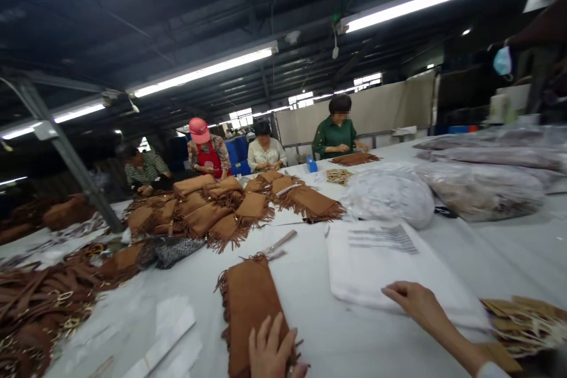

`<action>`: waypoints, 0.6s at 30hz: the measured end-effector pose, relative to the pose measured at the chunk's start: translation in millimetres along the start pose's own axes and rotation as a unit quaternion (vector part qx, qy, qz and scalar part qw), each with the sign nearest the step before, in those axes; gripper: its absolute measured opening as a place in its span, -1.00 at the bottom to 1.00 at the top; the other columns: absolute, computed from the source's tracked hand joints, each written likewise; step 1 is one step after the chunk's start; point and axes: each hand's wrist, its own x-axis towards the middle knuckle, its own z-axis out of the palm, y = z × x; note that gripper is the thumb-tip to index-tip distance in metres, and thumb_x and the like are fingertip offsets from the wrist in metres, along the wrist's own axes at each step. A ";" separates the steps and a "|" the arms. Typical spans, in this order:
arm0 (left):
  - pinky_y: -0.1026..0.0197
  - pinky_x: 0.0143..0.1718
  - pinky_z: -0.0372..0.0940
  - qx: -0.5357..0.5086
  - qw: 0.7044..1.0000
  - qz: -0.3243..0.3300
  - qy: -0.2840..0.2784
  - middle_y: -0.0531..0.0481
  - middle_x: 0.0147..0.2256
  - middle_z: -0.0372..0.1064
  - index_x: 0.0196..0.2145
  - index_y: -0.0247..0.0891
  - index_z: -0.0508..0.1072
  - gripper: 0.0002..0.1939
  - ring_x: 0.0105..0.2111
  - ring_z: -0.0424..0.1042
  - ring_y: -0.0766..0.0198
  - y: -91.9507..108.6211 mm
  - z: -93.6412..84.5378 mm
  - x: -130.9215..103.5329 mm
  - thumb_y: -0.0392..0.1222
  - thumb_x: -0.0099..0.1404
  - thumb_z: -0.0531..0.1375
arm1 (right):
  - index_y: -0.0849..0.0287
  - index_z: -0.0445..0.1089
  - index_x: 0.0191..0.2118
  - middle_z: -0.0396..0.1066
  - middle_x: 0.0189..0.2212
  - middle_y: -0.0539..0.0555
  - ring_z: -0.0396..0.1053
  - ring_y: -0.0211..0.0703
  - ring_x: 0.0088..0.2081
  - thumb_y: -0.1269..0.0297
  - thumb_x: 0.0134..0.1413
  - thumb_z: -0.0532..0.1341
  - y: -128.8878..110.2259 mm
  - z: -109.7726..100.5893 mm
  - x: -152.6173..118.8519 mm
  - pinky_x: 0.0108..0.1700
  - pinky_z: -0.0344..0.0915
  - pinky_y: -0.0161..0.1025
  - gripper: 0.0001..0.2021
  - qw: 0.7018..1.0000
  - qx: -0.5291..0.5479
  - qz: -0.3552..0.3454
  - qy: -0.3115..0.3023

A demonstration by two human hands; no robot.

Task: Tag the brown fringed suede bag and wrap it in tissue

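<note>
A brown fringed bag [250, 301] lies flat on the white table in front of me, with a pale strap-like tag at its far end. My left hand [272, 348] rests on its near right part, fingers spread. Right of the bag is a stack of white plastic bags [367, 271] with grey printed lines. Over this stack is my right hand [411, 301], thumb and fingers pinched together. Whether a bag edge is between those fingertips I cannot make out.
Brown straps with gold rings [48, 301] heap at the left. Fringed brown bags [212, 207] pile farther back. Clear-wrapped bundles [487, 189] lie at the right, above paper tags with strings [527, 319]. Several co-workers [339, 133] sit or stand across the table. A metal post [71, 153] rises at left.
</note>
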 end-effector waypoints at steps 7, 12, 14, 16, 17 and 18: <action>-0.42 0.24 -0.41 0.007 0.998 -0.035 -0.055 -0.01 0.30 0.04 0.02 0.00 0.42 -0.57 0.31 -0.12 -0.17 -3.2 11.1 55.6 0.05 0.21 0.10 | 0.14 0.45 -0.54 0.51 -0.49 0.10 0.43 -0.01 -0.39 0.10 -0.24 0.25 15.9 31.4 39.2 -0.34 0.22 -0.21 -0.80 0.997 -0.031 0.034 -0.057; -0.33 0.26 -0.33 0.021 0.999 -0.014 -0.036 0.05 0.27 0.11 -0.06 -0.01 0.46 -0.63 0.29 -0.06 -0.11 -33.6 11.1 40.0 -0.06 0.16 0.12 | 0.16 0.46 -0.54 0.49 -0.52 0.09 0.42 -0.03 -0.40 0.20 -0.25 0.24 25.5 38.0 44.8 -0.35 0.20 -0.23 -0.85 0.995 -0.036 0.062 -0.068; -0.34 0.25 -0.31 0.032 0.999 -0.023 -0.035 0.06 0.27 0.10 -0.05 0.00 0.46 -0.62 0.29 -0.06 -0.13 -43.2 8.8 36.2 -0.07 0.16 0.12 | 0.15 0.42 -0.62 0.45 -0.58 0.05 0.40 -0.09 -0.45 0.18 -0.18 0.20 26.8 37.3 45.6 -0.39 0.18 -0.26 -0.81 0.994 -0.026 0.067 -0.078; -0.36 0.24 -0.30 0.042 0.998 -0.033 -0.039 0.05 0.28 0.10 -0.02 0.02 0.46 -0.59 0.28 -0.05 -0.15 -49.4 8.9 36.6 -0.07 0.15 0.13 | 0.15 0.36 -0.69 0.41 -0.63 0.04 0.37 -0.12 -0.48 0.19 -0.16 0.18 27.2 35.9 47.4 -0.42 0.15 -0.27 -0.77 0.994 -0.019 0.070 -0.080; -0.36 0.24 -0.30 0.045 0.997 -0.039 -0.044 0.05 0.27 0.10 -0.02 0.03 0.46 -0.58 0.28 -0.04 -0.16 -51.1 9.7 38.1 -0.08 0.13 0.14 | 0.15 0.33 -0.72 0.39 -0.65 0.04 0.35 -0.12 -0.51 0.21 -0.17 0.18 27.0 35.1 48.8 -0.44 0.13 -0.27 -0.76 0.994 -0.017 0.072 -0.080; -0.35 0.24 -0.30 0.047 0.997 -0.045 -0.050 0.05 0.27 0.11 -0.03 0.03 0.46 -0.57 0.28 -0.03 -0.16 -51.8 10.7 40.3 -0.09 0.11 0.15 | 0.15 0.29 -0.75 0.36 -0.68 0.04 0.33 -0.12 -0.53 0.22 -0.19 0.17 26.6 34.3 50.8 -0.46 0.10 -0.26 -0.75 0.994 -0.016 0.072 -0.081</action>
